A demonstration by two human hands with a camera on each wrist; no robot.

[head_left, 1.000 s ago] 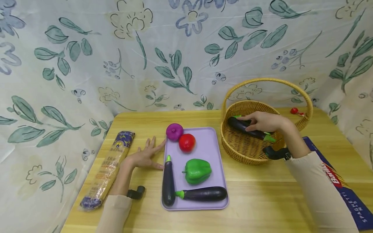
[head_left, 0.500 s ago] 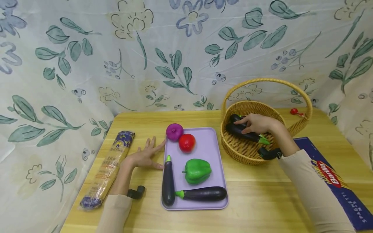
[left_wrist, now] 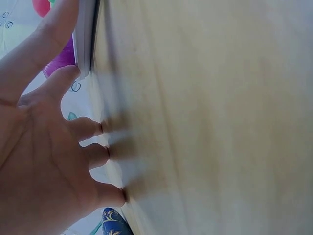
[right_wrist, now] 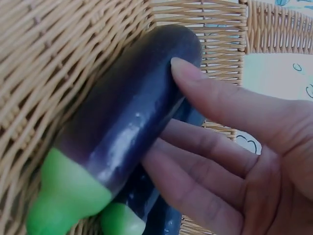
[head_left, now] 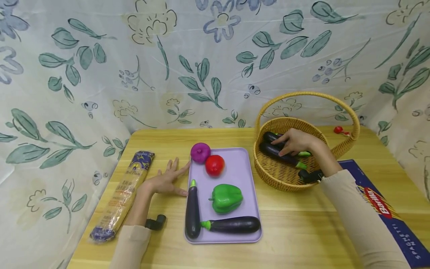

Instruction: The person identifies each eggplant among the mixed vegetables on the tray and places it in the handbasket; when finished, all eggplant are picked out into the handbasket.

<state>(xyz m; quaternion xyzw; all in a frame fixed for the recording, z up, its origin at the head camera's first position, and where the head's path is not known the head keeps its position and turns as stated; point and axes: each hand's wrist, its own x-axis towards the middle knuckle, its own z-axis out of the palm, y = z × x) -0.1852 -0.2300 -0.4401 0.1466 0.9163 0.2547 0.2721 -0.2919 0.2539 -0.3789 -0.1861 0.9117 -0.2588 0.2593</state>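
Observation:
In the head view my right hand (head_left: 295,141) reaches into the wicker basket (head_left: 277,183). Its thumb and fingers lie on either side of the nearer eggplant (head_left: 285,158), holding it lightly; the right wrist view shows the thumb on this eggplant (right_wrist: 132,112) and fingertips hidden behind it. Another eggplant (head_left: 270,136) lies beside it, partly covered. My left hand (head_left: 165,182) rests fingertips-down on the table with fingers spread, its thumb and index finger against the left rim of the lilac tray (head_left: 236,160).
On the tray are a purple onion (head_left: 200,152), a tomato (head_left: 215,165), a green bell pepper (head_left: 227,198) and two eggplants (head_left: 235,225). A bag of pasta (head_left: 124,194) lies left, a spaghetti box (head_left: 386,216) right. Small red items (head_left: 338,129) lie behind the basket.
My right hand has lowered the eggplant and shifted it left and nearer in the basket, uncovering the other eggplant there. The left hand stays in place.

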